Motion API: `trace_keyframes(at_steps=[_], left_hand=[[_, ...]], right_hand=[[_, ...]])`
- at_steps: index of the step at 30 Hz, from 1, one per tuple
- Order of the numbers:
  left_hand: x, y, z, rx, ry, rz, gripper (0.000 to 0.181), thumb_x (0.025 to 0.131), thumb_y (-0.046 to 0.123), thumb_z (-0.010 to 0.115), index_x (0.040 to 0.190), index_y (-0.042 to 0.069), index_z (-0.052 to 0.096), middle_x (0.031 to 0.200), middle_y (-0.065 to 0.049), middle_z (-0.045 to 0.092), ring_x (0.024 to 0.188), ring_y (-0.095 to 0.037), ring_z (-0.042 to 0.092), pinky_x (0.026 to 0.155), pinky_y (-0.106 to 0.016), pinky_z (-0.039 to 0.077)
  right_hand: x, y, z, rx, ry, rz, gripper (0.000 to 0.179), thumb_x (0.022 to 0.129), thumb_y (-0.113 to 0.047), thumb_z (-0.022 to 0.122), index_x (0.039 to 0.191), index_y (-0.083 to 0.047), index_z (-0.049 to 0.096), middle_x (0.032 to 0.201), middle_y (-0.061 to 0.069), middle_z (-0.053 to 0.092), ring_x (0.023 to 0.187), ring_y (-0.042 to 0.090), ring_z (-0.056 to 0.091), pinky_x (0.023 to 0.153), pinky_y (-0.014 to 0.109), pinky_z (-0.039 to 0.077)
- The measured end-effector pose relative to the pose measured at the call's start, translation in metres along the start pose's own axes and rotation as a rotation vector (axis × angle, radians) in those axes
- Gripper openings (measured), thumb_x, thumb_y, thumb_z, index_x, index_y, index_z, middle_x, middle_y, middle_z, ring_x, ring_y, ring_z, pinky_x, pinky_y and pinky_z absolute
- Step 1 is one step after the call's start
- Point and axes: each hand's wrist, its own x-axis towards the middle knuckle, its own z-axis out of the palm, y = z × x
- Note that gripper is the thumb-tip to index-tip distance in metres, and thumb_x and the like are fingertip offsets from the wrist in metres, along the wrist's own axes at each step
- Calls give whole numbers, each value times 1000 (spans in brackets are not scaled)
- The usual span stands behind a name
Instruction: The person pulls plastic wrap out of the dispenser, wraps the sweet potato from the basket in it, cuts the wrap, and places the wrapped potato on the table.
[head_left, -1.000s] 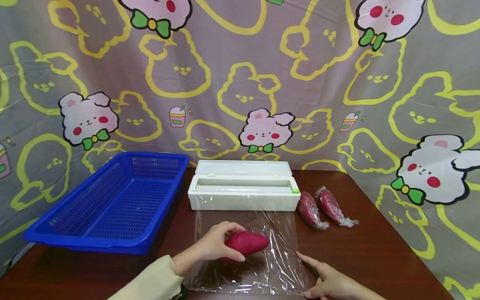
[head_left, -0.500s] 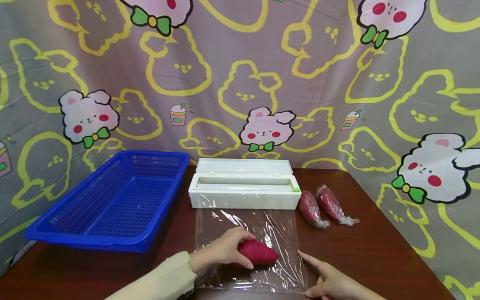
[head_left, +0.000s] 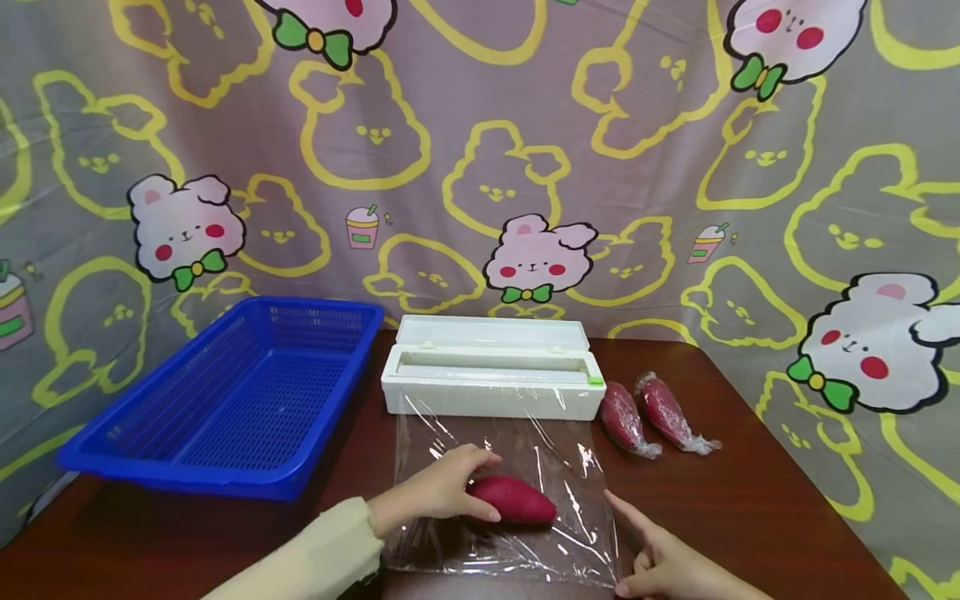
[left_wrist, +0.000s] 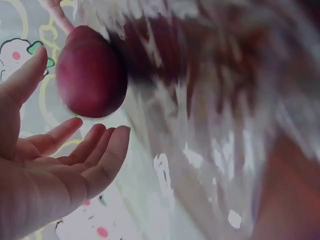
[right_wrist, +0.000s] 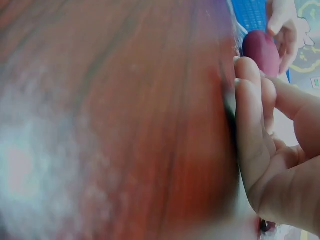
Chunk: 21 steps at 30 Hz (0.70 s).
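A purplish-red sweet potato lies on a sheet of clear cling film spread over the table. My left hand is at the sweet potato's left end; in the left wrist view its fingers are spread, with a gap between them and the sweet potato. At the film's right edge is my right hand, index finger stretched along the edge and thumb at the near corner. Its other fingers are bent beneath, partly hidden. The film runs from a white cling film dispenser with its lid raised.
Two film-wrapped sweet potatoes, a nearer one and a farther one, lie right of the dispenser. A blue plastic basket stands on the left of the brown table. A patterned curtain hangs behind.
My left hand has brought the sweet potato down and slightly right onto the film, then loosened its fingers from it. The right hand stays at the film's edge.
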Motion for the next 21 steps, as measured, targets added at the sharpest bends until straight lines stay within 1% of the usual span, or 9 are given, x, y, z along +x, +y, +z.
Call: trace_keyframes(at_steps=[2, 5, 8, 11, 13, 14, 18, 19, 21], left_hand=[[-7, -2, -7, 28, 25, 7, 59, 68, 32, 77, 113, 1, 55, 100, -7, 54, 95, -20, 52, 83, -31, 42], [-20, -5, -16, 35, 58, 35, 51, 68, 29, 77, 106, 2, 58, 95, -5, 54, 91, -20, 53, 79, -29, 44], [-33, -9, -24, -4, 67, 80, 40, 68, 26, 77, 97, 4, 60, 88, -3, 56, 83, -16, 54, 72, -26, 45], [-45, -17, -27, -80, 64, 108, 28, 70, 22, 76, 88, 6, 62, 79, 0, 57, 73, -11, 52, 64, -23, 45], [-53, -22, -28, -141, 63, 115, 21, 71, 19, 75, 83, 7, 63, 74, 3, 57, 68, -6, 51, 60, -22, 45], [-57, -24, -29, -172, 58, 111, 19, 71, 18, 75, 82, 8, 63, 72, 6, 56, 66, -4, 50, 58, -22, 45], [-69, -30, -29, -241, 30, 97, 17, 72, 16, 74, 81, 8, 63, 68, 11, 54, 61, 1, 48, 54, -20, 44], [-72, -31, -28, -244, 22, 98, 17, 72, 16, 74, 81, 8, 63, 68, 11, 54, 60, 2, 47, 53, -19, 44], [-76, -33, -28, -235, 9, 102, 17, 71, 17, 75, 81, 9, 63, 69, 10, 54, 59, 3, 47, 52, -18, 43]], right_hand=[[-2, 0, -1, 9, -24, -30, 86, 82, -8, 63, 141, -11, 1, 55, 1, 49, 48, 5, 48, 43, 15, 38], [-4, -2, -2, -4, -15, -28, 83, 85, -8, 60, 142, -14, 0, 62, 0, 56, 52, 6, 52, 44, 16, 39], [-4, -5, -3, -47, 16, -18, 85, 84, -9, 60, 140, -7, -5, 63, 4, 58, 51, 8, 52, 41, 17, 39], [-5, -8, -4, -82, 44, -15, 84, 84, -10, 61, 140, -6, -1, 66, 7, 60, 47, 8, 51, 38, 17, 38], [-5, -8, -5, -89, 46, -49, 79, 84, -10, 61, 141, -9, 7, 70, 9, 61, 46, 7, 51, 38, 17, 38], [-6, -9, -6, -69, 39, -60, 75, 85, -9, 60, 142, -14, 12, 72, 11, 62, 47, 6, 52, 38, 16, 38], [-6, -8, -13, 83, -11, -103, 61, 88, -2, 52, 136, -33, 34, 82, 18, 63, 50, 6, 55, 41, 15, 39], [-6, -8, -14, 114, -12, -110, 59, 88, 0, 51, 134, -35, 39, 83, 19, 64, 51, 7, 56, 41, 15, 39], [-5, -8, -16, 119, 0, -137, 52, 88, 2, 49, 130, -29, 46, 84, 17, 64, 51, 6, 56, 41, 15, 39]])
